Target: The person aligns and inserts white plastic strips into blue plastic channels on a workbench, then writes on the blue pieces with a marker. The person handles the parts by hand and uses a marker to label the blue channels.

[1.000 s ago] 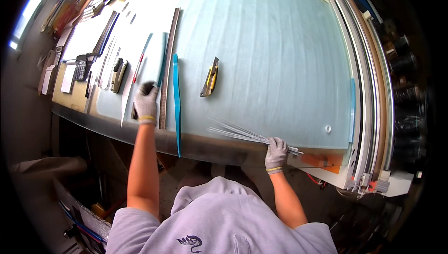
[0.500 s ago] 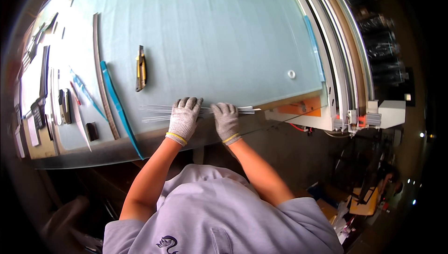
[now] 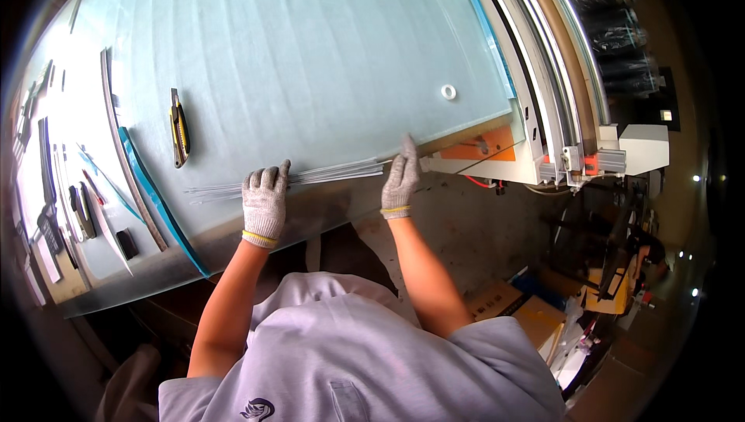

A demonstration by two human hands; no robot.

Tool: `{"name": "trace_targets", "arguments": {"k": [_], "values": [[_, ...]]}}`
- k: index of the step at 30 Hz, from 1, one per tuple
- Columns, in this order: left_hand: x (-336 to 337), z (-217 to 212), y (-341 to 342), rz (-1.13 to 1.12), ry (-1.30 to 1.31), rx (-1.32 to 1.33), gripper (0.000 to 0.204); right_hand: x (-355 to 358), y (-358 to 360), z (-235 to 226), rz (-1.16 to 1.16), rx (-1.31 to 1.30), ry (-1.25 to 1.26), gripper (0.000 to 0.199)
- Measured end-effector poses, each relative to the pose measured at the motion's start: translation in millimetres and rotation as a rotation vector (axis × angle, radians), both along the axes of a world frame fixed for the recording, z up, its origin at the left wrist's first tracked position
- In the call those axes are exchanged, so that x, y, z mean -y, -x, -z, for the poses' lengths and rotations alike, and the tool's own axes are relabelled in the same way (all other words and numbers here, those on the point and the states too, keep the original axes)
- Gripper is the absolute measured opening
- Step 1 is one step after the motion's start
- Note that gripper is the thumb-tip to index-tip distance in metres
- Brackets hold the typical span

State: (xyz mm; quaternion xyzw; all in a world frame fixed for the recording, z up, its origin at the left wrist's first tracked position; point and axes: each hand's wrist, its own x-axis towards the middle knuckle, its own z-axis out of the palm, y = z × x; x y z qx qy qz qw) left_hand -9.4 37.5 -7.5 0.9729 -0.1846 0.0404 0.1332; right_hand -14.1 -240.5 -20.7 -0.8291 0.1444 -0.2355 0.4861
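A: Pos. check. Where are our hands?

B: Both gloved, at near edge of the glass sheet [image 3: 310, 57]. Left hand [image 3: 265, 203] lies flat, fingers together, palm down on the strips [image 3: 326, 177], a thin bundle of pale rods lying along the sheet's front edge. Not wrapped round them, just pressing from above.

A: And the right?

B: Right hand [image 3: 401, 179] is at the strips' right end, near the sheet's corner. Fingers point up, thumb side toward the bundle; looks pinched on the end, but we can't tell for sure, glove hides the contact.

A: So strips vs. grip?

B: Bundle spans between the two hands and runs on past the left one; its loose ends fan out a bit to the left of that hand. Lies approx. parallel to the edge, resting on the glass.

A: Other items nearby?

B: Knife [image 3: 179, 127], yellow and black, lies on the sheet up-left of left hand, apart from it. Blue bar [image 3: 159, 205] runs slantwise at far left, beside a grey rail [image 3: 116, 143]. Small white ring [image 3: 448, 91] sits on glass, up-right of right hand. Orange pad [image 3: 485, 145] shows just past the corner, by the white frame [image 3: 543, 112].
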Motion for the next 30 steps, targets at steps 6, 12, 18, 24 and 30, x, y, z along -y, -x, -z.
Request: {"name": "trace_targets", "arguments": {"k": [6,12,18,24,30], "values": [[1.9,5.2,2.4,0.018,-0.081,0.064,0.068,-29.5,-0.3,10.3,-0.158,0.048,-0.491,0.047],[2.3,2.8,1.9,0.014,-0.063,0.035,0.068,-41.4,-0.9,7.1,-0.189,0.021,-0.325,0.041],[-3.3,-15.6,-18.5,0.031,0.030,-0.139,0.069,-38.7,-6.6,-27.9,-0.428,-0.012,0.609,0.047],[-7.7,-79.4,-41.4,0.046,0.216,-0.635,0.072,-58.0,-21.3,-39.8,-0.861,-0.197,0.997,0.052],[-39.4,-71.5,-5.0,-0.338,0.628,-0.271,0.036,-45.4,-8.0,-47.5,-0.977,-0.527,0.502,0.029]]}}
